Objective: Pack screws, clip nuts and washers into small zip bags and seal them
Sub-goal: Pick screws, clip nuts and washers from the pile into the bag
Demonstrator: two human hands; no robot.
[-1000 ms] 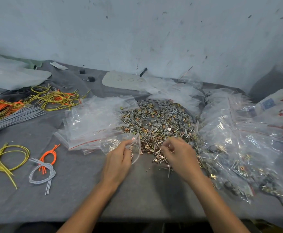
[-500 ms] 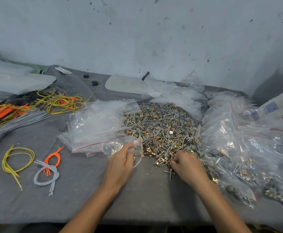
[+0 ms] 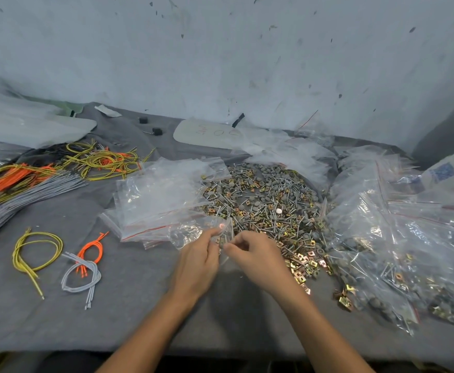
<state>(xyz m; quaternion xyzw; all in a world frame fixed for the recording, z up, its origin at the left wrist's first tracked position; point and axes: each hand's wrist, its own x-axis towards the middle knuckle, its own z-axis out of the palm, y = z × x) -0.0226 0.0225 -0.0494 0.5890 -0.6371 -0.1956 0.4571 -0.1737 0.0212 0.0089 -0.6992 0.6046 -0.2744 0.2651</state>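
A heap of loose screws, brass clip nuts and grey washers [image 3: 263, 208] lies in the middle of the grey table. My left hand [image 3: 197, 261] grips a small clear zip bag [image 3: 193, 232] at its mouth, just in front of the heap. My right hand [image 3: 258, 257] has its fingers curled at the bag's opening, pinching small parts that I cannot make out. A stack of empty zip bags [image 3: 161, 200] lies left of the heap. Filled bags [image 3: 398, 259] are piled on the right.
Bundles of yellow, orange and grey cords [image 3: 31, 181] lie at the far left. Small loops of yellow cord [image 3: 36, 251], orange cord [image 3: 92, 249] and grey cord [image 3: 81, 275] sit at front left. A pale board [image 3: 207, 134] rests by the wall [image 3: 220, 55].
My right hand left the front edge of the heap and moved left to the mouth of the bag. My left hand kept holding the bag.
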